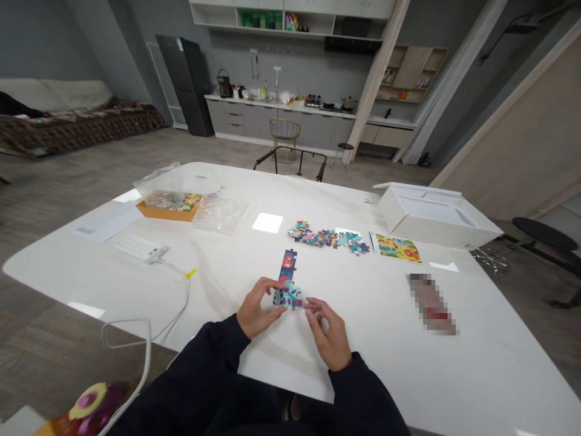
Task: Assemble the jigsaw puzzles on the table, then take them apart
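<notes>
Teal cardboard jigsaw piece (288, 296) lies at the near end of a narrow navy-and-red strip of joined jigsaw pieces (288, 267), on a glossy white table (467, 369). The person's left hand (259, 309) is curled at the piece's left side, its thumb and fingers seemingly pinching that edge. The right hand (329, 336) sits just beside the piece on the other side, its fingers loosely curved and a little spread; whether its fingertips (310, 309) touch the piece cannot be told. Beyond the strip lies a loose heap of multicoloured jigsaw pieces (327, 238), with a bright printed picture sheet (397, 247) farther right and an open white cardboard box (436, 217) behind that. Left of the strip stands a shallow orange tray (167, 211) in clear plastic wrap, and a white power strip (141, 249) lies nearer. To the right, one object (432, 304) is too blurred to identify
</notes>
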Tool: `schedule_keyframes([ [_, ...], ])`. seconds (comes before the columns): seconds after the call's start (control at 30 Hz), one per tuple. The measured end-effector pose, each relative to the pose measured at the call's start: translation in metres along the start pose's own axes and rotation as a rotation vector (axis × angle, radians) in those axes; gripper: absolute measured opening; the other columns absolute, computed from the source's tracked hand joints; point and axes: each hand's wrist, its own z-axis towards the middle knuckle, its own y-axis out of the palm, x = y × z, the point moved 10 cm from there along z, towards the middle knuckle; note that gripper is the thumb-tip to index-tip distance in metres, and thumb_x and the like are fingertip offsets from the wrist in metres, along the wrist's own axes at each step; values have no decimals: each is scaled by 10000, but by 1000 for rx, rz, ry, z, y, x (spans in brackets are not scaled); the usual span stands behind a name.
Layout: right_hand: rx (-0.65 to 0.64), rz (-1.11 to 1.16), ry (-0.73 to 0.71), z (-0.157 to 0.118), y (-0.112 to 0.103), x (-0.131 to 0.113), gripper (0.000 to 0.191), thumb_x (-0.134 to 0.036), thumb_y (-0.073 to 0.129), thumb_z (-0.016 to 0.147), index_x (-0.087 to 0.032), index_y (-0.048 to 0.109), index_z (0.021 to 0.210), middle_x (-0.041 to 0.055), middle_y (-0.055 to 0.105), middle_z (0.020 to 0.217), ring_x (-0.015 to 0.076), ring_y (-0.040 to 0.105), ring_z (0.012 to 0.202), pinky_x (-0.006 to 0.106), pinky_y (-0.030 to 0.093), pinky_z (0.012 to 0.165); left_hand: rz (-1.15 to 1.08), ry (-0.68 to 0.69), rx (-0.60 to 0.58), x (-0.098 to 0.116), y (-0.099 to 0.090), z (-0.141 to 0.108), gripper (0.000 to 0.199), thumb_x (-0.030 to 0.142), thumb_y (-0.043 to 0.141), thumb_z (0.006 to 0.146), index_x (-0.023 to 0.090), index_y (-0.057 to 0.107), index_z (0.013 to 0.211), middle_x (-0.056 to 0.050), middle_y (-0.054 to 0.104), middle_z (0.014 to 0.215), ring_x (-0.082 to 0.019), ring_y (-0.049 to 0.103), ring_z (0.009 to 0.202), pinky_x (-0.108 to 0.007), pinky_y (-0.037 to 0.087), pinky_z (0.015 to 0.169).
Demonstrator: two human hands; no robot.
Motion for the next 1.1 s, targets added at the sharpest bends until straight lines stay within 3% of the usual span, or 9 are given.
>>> schedule_keyframes([
  [0.07,-29,173,76,-2,7,5,373,-428,636,950,-216,627,1257,95,737,1045,229,713,908,357,591,772,-6,49,-3,12,9,-4,379,356,801,837,221,587,1118,-89,691,1023,-235,648,951,-376,552,762],
  [0.2,5,350,161,-3,8,16,373,-497,689,895,-196,661,1115,57,714,837,179,657,634,321,569,578,-23,104,-47,25,23,-19,385,432,811,825,215,592,1054,-60,661,894,-229,634,863,-385,554,764],
  [0.33,69,199,137,-3,3,17,333,-464,663,908,-181,694,1080,32,690,750,166,623,627,297,541,584,90,-15,-61,4,11,-31,248,338,747,889,229,598,1055,-63,657,946,-239,637,913,-405,557,816],
  [0.43,62,36,98,0,15,10,225,-383,673,893,-193,696,1010,19,691,748,164,619,655,301,543,656,151,-85,-88,-11,-1,-36,265,248,746,870,240,601,1091,-74,653,1064,-257,623,1027,-438,552,901],
  [0.63,88,-123,23,9,39,-6,144,-313,665,884,-205,742,942,40,700,794,180,614,711,321,533,715,160,-56,-162,-9,1,-37,355,187,754,826,243,609,1146,-81,661,1134,-277,600,1109,-464,526,972],
  [0.77,167,-90,68,12,25,1,202,-352,666,887,-183,751,961,49,708,804,170,607,675,313,530,675,175,-53,-185,-7,4,-36,360,205,744,840,241,614,1173,-87,665,1173,-277,593,1133,-470,512,994],
  [0.93,267,-180,132,18,3,12,226,-389,688,865,-190,759,946,48,710,801,178,608,684,337,535,729,208,-45,-216,-8,7,-36,346,230,742,856,250,639,1186,-87,662,1194,-280,580,1151,-473,503,999],
  [1.1,249,-281,133,31,4,13,219,-390,664,872,-201,758,930,52,718,789,201,602,713,342,503,728,267,-43,-254,-11,12,-38,303,258,720,879,273,687,1179,-89,633,1250,-283,562,1156,-478,501,995],
])
